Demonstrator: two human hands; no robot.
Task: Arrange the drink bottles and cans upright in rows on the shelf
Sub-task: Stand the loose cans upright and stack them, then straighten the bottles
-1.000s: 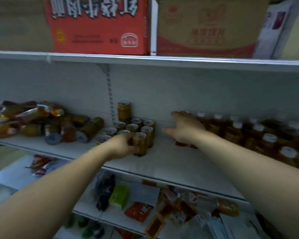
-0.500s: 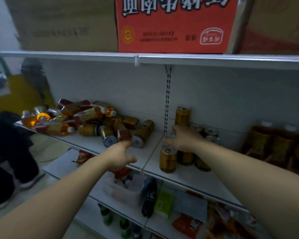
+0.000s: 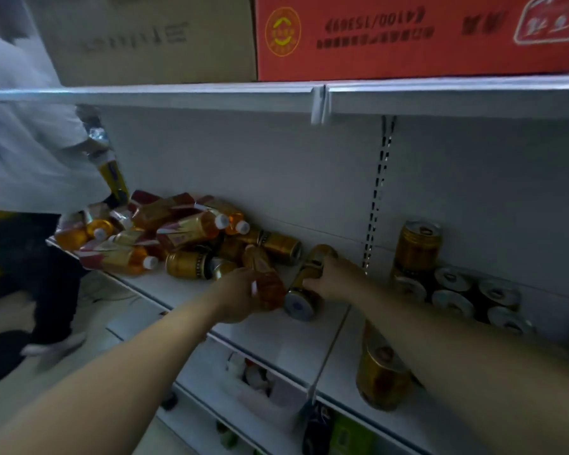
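Note:
A heap of amber drink bottles (image 3: 191, 228) and gold cans (image 3: 188, 265) lies on its side at the left of the white shelf (image 3: 276, 336). My left hand (image 3: 235, 297) is closed around an amber bottle (image 3: 268, 279) at the heap's right edge. Beside it, my right hand (image 3: 334, 279) grips a gold can lying on its side (image 3: 304, 285), its base facing me. Upright gold cans (image 3: 454, 295) stand in rows at the right, one (image 3: 416, 246) stacked on top, another (image 3: 380, 377) near the front edge under my right forearm.
A person in a white shirt (image 3: 30, 152) stands at the shelf's left end. Cardboard boxes, one brown (image 3: 151, 37) and one red (image 3: 408, 34), sit on the shelf above. Lower shelves hold mixed packets and bottles (image 3: 253, 376). A slotted upright (image 3: 380, 192) divides the back wall.
The view swung left. Both hands left the upright cans and reached the heap; the left closed on a bottle, the right on a lying can.

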